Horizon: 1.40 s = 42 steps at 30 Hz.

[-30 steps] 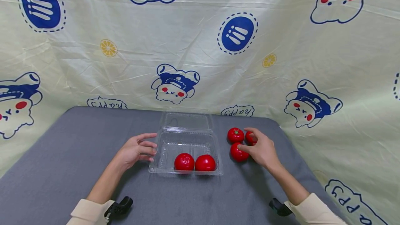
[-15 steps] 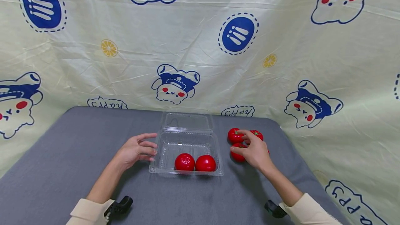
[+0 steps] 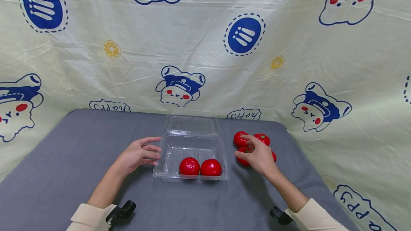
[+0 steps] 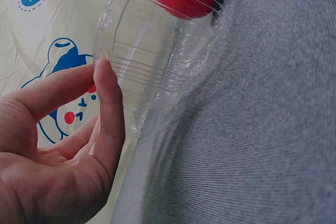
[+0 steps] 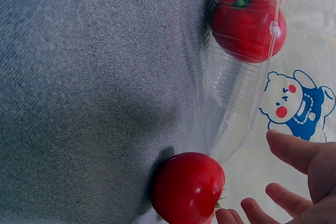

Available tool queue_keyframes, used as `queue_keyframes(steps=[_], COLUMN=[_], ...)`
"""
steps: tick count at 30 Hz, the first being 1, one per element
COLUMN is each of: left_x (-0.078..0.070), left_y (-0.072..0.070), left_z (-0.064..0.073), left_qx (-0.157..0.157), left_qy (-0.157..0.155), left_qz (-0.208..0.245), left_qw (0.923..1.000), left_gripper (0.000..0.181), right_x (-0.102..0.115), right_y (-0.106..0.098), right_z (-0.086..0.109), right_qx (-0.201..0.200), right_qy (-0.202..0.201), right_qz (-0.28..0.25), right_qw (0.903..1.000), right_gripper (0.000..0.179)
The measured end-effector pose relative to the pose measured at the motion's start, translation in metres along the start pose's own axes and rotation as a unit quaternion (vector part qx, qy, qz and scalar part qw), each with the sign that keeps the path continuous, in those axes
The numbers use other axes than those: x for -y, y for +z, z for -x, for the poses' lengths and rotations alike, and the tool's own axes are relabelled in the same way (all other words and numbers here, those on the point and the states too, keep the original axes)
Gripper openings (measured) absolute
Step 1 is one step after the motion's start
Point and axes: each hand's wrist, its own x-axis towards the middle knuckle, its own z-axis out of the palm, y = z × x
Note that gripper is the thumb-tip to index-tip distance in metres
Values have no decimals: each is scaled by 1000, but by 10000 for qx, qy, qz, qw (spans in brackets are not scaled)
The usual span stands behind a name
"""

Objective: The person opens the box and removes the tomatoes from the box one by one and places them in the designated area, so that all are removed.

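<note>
A clear hinged plastic container (image 3: 170, 152) stands open in the head view, with two red tomatoes (image 3: 189, 167) along its front side. At its left wall is my left hand (image 3: 139, 154); in the left wrist view, a fingertip (image 4: 103, 64) meets the container's rim. My right hand (image 3: 261, 156) hovers over several tomatoes grouped right of the container, thumb and fingers spread apart. It partly covers the front-left tomato (image 3: 242, 157) and the back-left tomato (image 3: 239, 139). In the right wrist view, the fingers stay loose beside a tomato (image 5: 186, 187), not curled round it.
A grey cloth (image 3: 96, 145) covers the table. The container's clear lid (image 3: 192, 123) leans back towards the patterned curtain (image 3: 205, 56) behind the table. The back-right tomato (image 3: 262, 139) and front-right tomato (image 3: 274, 156) show around the right hand.
My right hand has shifted left and slightly nearer over the tomatoes, uncovering the back-right and front-right ones. The left hand has stayed at the container.
</note>
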Motion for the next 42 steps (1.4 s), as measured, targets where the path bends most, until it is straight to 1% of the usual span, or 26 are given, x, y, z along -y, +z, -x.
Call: queue_keyframes(steps=[8, 16, 24, 32, 36, 42], left_x=[-1, -1, 0, 0, -1, -1], left_y=[0, 1, 4, 5, 6, 7], left_z=[-1, 0, 0, 0, 1, 1], left_qx=[22, -79, -206, -190, -190, -240], left_qy=[-38, -21, 9, 66, 77, 73], left_qz=[98, 1, -145, -226, -239, -238], left_qw=[9999, 10000, 9997, 9995, 9995, 9994], left_gripper=[74, 73, 77, 77, 76, 75], right_x=[0, 0, 2, 5, 10, 20], right_y=[1, 0, 0, 2, 4, 9], right_z=[-1, -2, 0, -1, -3, -5], right_qx=[28, 24, 10, -44, -30, 101], right_qy=[90, 57, 84, 111, 90, -45], right_qz=[50, 12, -47, -125, -216, -334], right_qw=[9999, 10000, 10000, 9999, 9997, 9994], right_gripper=[64, 64, 66, 66, 64, 59])
